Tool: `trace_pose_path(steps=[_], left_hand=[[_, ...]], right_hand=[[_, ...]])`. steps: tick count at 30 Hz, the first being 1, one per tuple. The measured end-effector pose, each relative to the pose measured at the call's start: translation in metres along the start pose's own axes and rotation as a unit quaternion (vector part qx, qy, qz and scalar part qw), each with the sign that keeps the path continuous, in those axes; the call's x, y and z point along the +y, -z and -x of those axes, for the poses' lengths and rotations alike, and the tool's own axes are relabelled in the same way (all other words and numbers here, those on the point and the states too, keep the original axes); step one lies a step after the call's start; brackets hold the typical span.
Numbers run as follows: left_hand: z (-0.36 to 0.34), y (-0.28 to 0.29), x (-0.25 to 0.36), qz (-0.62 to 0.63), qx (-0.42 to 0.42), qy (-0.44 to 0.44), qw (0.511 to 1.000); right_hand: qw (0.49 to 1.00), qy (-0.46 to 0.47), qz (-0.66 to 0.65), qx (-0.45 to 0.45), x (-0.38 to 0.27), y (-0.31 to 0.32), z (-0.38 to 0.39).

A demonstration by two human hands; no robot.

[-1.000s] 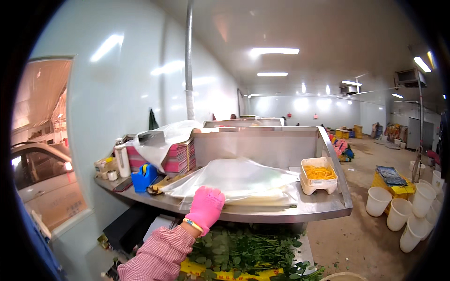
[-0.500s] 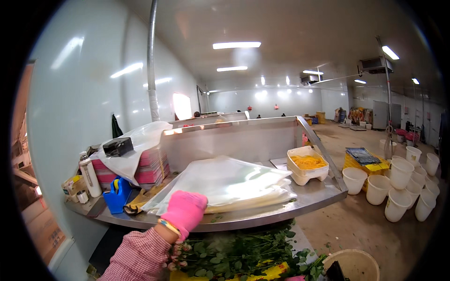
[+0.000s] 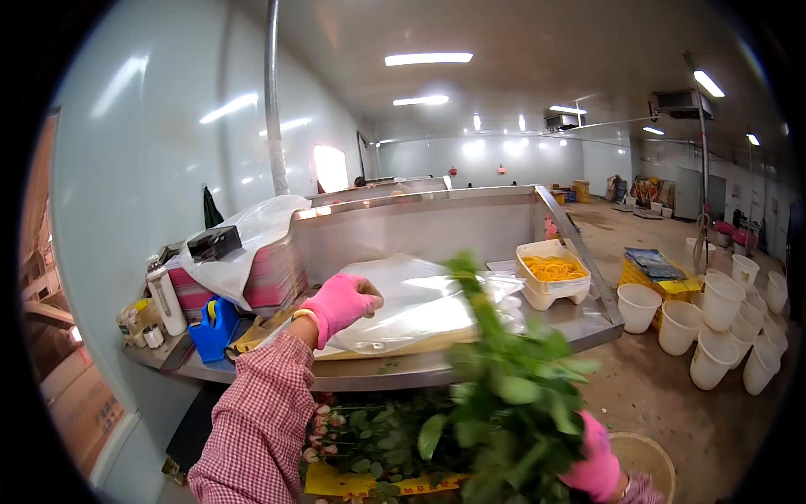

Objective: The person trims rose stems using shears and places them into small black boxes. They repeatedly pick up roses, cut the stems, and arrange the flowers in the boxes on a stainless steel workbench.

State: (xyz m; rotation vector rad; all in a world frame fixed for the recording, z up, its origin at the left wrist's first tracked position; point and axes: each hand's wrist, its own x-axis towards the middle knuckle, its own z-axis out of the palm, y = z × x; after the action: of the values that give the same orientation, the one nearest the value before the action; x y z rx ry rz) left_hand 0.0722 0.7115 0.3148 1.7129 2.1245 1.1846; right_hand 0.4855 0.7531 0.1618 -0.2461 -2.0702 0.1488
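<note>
My left hand, in a pink glove, is above a stack of clear plastic sleeves on the metal table. Its fingers are curled together; whether they pinch a sleeve's edge is unclear. At the lower right, my right hand, also gloved in pink, grips a bunch of leafy green flower stems. The bunch is tilted up over the table's front edge, blurred at its upper end, and I see no blooms on it. Below the edge lie more leafy stems, with pale pink roses at their left.
On the table stand a blue tape dispenser, a white flask, a pink-edged stack under plastic, and a white tub of yellow rubber bands. White buckets crowd the floor at right; a beige bin is near my right hand.
My right hand has come into view from the lower right, raising the leafy bunch. My left hand has moved up and farther over the sleeves, and the top plastic has shifted.
</note>
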Motion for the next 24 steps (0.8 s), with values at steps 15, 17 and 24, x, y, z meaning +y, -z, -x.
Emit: trace_pose_path(steps=[15, 17, 24], left_hand=[[0.096, -0.037, 0.080, -0.208, 0.229, -0.358, 0.881], [0.109, -0.036, 0.077, -0.183, 0.234, -0.367, 0.881], [0.131, -0.073, 0.111, -0.119, 0.156, -0.478, 0.856]], right_hand=[[0.936, -0.227, -0.123, -0.237, -0.017, -0.065, -0.140], [0.944, -0.290, -0.124, -0.098, 0.004, -0.046, -0.144], [0.983, -0.171, 0.037, -0.050, -0.018, -0.058, -0.124]])
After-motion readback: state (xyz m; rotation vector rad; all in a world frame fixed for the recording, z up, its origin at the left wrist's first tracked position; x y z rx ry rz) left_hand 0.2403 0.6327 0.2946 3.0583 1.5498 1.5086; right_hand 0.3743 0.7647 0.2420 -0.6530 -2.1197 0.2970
